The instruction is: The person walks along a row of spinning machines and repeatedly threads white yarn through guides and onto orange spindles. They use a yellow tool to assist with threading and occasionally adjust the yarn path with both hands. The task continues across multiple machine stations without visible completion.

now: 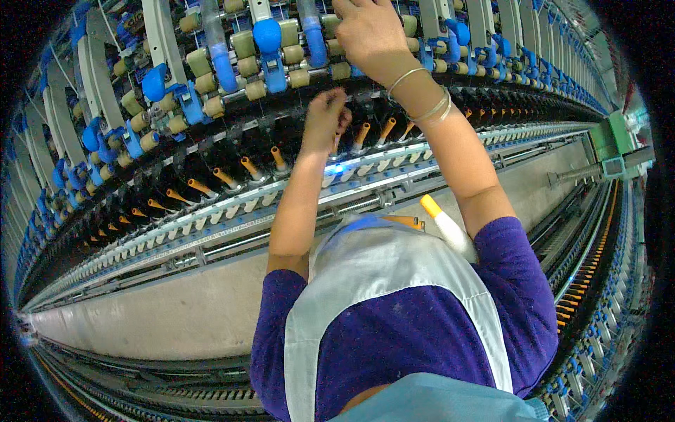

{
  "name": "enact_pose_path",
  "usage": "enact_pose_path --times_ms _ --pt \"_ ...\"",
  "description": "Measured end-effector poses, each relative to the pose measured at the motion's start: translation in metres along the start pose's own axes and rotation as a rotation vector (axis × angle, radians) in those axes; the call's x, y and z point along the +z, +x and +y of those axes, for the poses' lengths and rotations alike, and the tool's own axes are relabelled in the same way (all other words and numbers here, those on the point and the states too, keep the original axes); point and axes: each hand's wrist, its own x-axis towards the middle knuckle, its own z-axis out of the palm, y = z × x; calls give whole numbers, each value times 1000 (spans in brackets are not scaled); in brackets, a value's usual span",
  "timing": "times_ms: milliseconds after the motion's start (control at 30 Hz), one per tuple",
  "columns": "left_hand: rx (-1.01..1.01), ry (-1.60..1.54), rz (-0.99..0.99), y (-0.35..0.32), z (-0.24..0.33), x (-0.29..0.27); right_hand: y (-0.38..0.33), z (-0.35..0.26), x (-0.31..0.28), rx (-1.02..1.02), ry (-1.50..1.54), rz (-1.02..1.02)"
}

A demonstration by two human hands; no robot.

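Note:
My left hand is raised over the row of spindles on a spinning machine, its fingers curled together and a little blurred. Whether a thread is between them is too small to see. Just below it stand orange bobbin tubes on their spindles. Higher up, my right hand reaches to the drafting rollers, beside a blue suction tube. Its fingertips run to the picture's upper edge, so their grip is hidden. Against my apron leans a full cop of white yarn with a yellow tip.
Blue-capped roller arms line the machine above the spindles. A metal rail runs along its front. Behind me a second machine carries more orange tubes. At the far right stands a green unit. The pale floor lies between the machines.

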Motion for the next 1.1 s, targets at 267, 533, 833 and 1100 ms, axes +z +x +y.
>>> enact_pose_path --times_ms 267,533,833,1100 --pt "666 401 -757 -100 17 51 -8 11 23 -24 186 243" --pt "319 354 -1740 -76 -39 190 -178 112 79 534 484 805" --pt "-746 380 -1869 -27 -238 400 -574 162 102 739 993 -1216" --pt "-1317 -119 -906 -39 -402 556 -727 224 10 1520 1338 683"
